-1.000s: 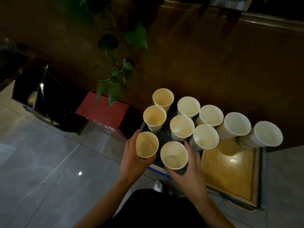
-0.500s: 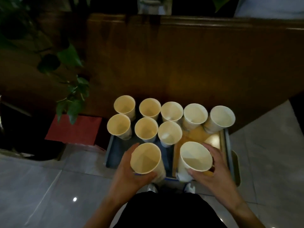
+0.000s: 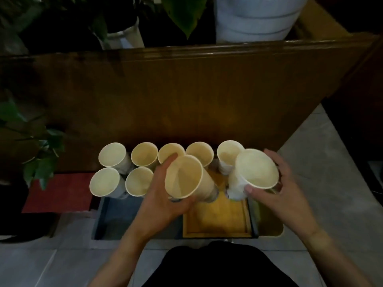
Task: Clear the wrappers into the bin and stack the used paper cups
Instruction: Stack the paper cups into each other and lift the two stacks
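While both hands were loaded, no stacking done yet. Left hand [image 3: 163, 200] wrapped around a tilted paper cup [image 3: 186, 179], fingers [image 3: 165, 164] closed on its wall, at 6 o'clock of the back row. Right hand [image 3: 277, 189] gripped a second cup [image 3: 253, 172] at 3 o'clock of the first, held apart. Seven more cups [image 3: 112, 155] stood upright on the tray [image 3: 116, 220], 9 to 12 o'clock. Best nested by aligning axes first, base into mouth, light squeeze only to avoid crushing rims. No wrappers or bin visible.
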Motion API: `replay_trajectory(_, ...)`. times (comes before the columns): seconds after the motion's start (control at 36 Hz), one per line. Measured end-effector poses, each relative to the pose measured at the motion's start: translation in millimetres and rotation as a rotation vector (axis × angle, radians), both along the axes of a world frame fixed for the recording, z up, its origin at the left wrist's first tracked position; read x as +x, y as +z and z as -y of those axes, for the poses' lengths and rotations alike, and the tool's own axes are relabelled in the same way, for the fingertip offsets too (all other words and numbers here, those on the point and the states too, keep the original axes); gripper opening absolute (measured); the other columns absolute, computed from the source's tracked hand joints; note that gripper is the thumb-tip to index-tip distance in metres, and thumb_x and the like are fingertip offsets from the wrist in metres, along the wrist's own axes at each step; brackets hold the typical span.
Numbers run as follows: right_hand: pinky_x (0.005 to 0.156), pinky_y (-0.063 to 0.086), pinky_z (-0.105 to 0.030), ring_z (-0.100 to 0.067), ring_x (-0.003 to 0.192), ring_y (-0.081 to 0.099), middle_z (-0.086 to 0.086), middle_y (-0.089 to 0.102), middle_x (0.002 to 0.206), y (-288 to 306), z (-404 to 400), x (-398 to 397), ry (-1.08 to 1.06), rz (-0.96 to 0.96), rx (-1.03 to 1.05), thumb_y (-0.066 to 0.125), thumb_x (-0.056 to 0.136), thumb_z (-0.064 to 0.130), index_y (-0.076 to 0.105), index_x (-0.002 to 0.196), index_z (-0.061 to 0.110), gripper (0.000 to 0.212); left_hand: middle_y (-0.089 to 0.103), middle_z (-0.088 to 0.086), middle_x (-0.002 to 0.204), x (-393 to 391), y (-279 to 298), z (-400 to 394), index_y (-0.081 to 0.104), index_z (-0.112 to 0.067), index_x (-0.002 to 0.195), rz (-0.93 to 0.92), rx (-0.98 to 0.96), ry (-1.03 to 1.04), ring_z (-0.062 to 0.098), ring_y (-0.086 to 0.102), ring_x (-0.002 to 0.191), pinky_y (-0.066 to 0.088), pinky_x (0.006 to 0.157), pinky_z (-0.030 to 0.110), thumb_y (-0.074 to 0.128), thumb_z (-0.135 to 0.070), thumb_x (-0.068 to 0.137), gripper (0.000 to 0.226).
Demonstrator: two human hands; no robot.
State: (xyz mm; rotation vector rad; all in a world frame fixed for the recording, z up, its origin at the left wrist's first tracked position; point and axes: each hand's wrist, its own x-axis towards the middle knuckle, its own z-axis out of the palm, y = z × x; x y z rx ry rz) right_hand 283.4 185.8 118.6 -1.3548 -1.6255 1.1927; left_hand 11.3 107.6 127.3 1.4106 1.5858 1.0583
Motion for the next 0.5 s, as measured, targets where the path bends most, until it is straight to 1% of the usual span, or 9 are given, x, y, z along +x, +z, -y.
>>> replay_trajectory(0.06, 0.076, 0.05, -0.012, 0.004, 0.118, 0.043, 0.045, 0.033, 0.122, 7.3, -12.9, 1.4, -0.016, -0.024, 0.057, 0.084, 0.055, 0.057, 0.033, 0.131, 0.057, 0.091, 0.037, -0.027, 0.141, 1.6, 5.4, -11.1, 0.024, -0.044, 0.144, -0.021, 0.032, 0.023, -0.002, 0.041, 0.13, 0.045, 0.101, 0.035, 0.08, -0.053, 0.063, 0.099)
replay_trajectory(0.11, 0.084, 0.051, -0.023, -0.004, 0.121, 0.043, 0.041, 0.032, 0.125, 12.2, -26.0, 1.1, -0.039, -0.036, 0.103, 0.081, 0.054, 0.06, 0.032, 0.132, 0.058, 0.092, 0.036, -0.032, 0.137, 3.3, 10.1, -22.2, 0.024, -0.042, 0.145, -0.054, 0.063, 0.066, -0.004, 0.042, 0.127, 0.046, 0.101, 0.039, 0.078, -0.056, 0.06, 0.102)
replay_trajectory(0.17, 0.088, 0.05, -0.028, -0.001, 0.122, 0.041, 0.039, 0.031, 0.126, 14.8, -38.9, -1.5, -0.069, -0.035, 0.17, 0.077, 0.055, 0.061, 0.031, 0.135, 0.055, 0.092, 0.035, -0.031, 0.136, 5.3, 12.6, -32.7, 0.024, -0.039, 0.145, -0.083, 0.093, 0.114, -0.005, 0.041, 0.125, 0.046, 0.101, 0.039, 0.078, -0.051, 0.06, 0.101)
replay_trajectory(0.22, 0.092, 0.049, -0.032, 0.002, 0.123, 0.038, 0.037, 0.031, 0.127, 15.2, -51.7, -5.4, -0.091, -0.028, 0.224, 0.076, 0.058, 0.061, 0.03, 0.138, 0.049, 0.093, 0.037, -0.022, 0.135, 6.5, 10.8, -42.9, 0.024, -0.036, 0.144, -0.104, 0.119, 0.161, -0.004, 0.041, 0.124, 0.044, 0.101, 0.034, 0.08, -0.038, 0.063, 0.099)
replay_trajectory(0.28, 0.095, 0.049, -0.037, 0.004, 0.123, 0.037, 0.034, 0.032, 0.127, 13.7, -62.4, -9.4, -0.094, -0.023, 0.23, 0.075, 0.059, 0.064, 0.029, 0.14, 0.046, 0.094, 0.036, -0.014, 0.134, 6.6, 6.2, -53.0, 0.023, -0.036, 0.143, -0.122, 0.123, 0.188, -0.003, 0.042, 0.122, 0.042, 0.098, 0.023, 0.08, -0.031, 0.064, 0.097)
replay_trajectory(0.33, 0.097, 0.048, -0.04, 0.003, 0.12, 0.038, 0.026, 0.033, 0.127, 10.3, -70.9, -13.7, -0.074, -0.004, 0.218, 0.073, 0.059, 0.068, 0.028, 0.141, 0.044, 0.096, 0.031, -0.016, 0.133, 6.4, 0.3, -62.6, 0.02, -0.039, 0.143, -0.141, 0.112, 0.21, -0.004, 0.04, 0.117, 0.038, 0.09, 0.013, 0.079, -0.031, 0.063, 0.099)
replay_trajectory(0.39, 0.098, 0.047, -0.042, -0.003, 0.121, 0.037, 0.022, 0.031, 0.131, 4.8, -76.4, -17.3, -0.049, 0.031, 0.206, 0.072, 0.059, 0.068, 0.027, 0.142, 0.041, 0.098, 0.029, -0.016, 0.133, 5.3, -7.5, -71.3, 0.02, -0.036, 0.145, -0.155, 0.103, 0.239, -0.004, 0.037, 0.116, 0.034, 0.086, 0.011, 0.079, -0.033, 0.063, 0.101)
replay_trajectory(0.44, 0.096, 0.046, -0.036, -0.004, 0.122, 0.036, 0.02, 0.03, 0.134, -1.5, -79.6, -20.2, -0.032, 0.06, 0.187, 0.071, 0.058, 0.069, 0.026, 0.144, 0.039, 0.101, 0.029, -0.013, 0.135, 3.8, -16.0, -78.9, 0.021, -0.034, 0.146, -0.184, 0.097, 0.257, -0.002, 0.035, 0.117, 0.034, 0.086, 0.013, 0.081, -0.031, 0.065, 0.101)
replay_trajectory(0.5, 0.092, 0.045, -0.031, -0.004, 0.121, 0.037, 0.02, 0.03, 0.133, -8.0, -81.6, -23.0, -0.018, 0.076, 0.168, 0.068, 0.055, 0.075, 0.026, 0.145, 0.036, 0.107, 0.029, -0.01, 0.138, 3.0, -23.2, -85.6, 0.02, -0.034, 0.147, -0.219, 0.086, 0.26, 0.002, 0.035, 0.119, 0.034, 0.084, 0.014, 0.083, -0.028, 0.068, 0.101)
